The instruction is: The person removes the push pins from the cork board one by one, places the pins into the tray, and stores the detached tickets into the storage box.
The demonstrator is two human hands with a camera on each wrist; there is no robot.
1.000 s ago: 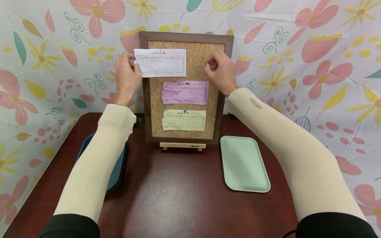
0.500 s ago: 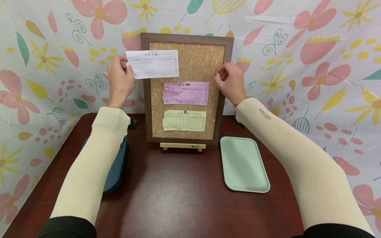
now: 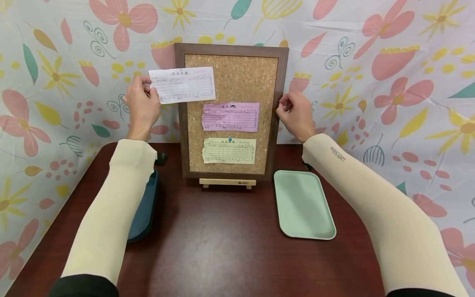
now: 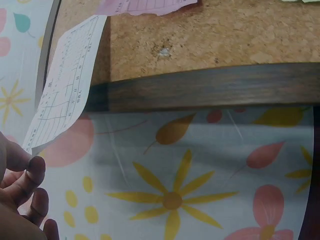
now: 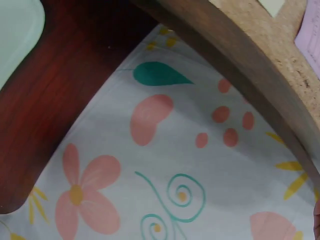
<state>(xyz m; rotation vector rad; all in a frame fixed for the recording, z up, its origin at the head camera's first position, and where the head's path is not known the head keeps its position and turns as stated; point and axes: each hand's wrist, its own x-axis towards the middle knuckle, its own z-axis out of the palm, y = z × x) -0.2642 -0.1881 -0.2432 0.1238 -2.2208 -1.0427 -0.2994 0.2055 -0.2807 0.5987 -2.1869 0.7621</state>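
Observation:
My left hand (image 3: 142, 105) pinches the left edge of a white receipt slip (image 3: 183, 86) between thumb and fingers. The slip hangs in front of the upper left of a framed cork board (image 3: 248, 74), overlapping its frame. In the left wrist view the paper (image 4: 70, 75) slants away from my fingertips. Beside the board's right frame, my right hand (image 3: 298, 114) has curled fingers, thumb against forefinger; anything tiny between the tips is hidden. A pink slip (image 3: 230, 119) and a yellow-green slip (image 3: 228, 152) stay on the cork, the lower one under a blue pushpin (image 3: 230, 140).
The board leans on a small wooden easel (image 3: 227, 182) on a dark red-brown table (image 3: 211, 247). A pale green tray (image 3: 306, 206) lies at the right; a blue tray (image 3: 142, 218) is partly covered by my left sleeve. Behind hangs a flowered cloth (image 3: 334, 49).
My left hand has drawn the white slip leftward and slightly down, off more of the cork. My right hand has moved right and down, from over the cork to the board's right edge.

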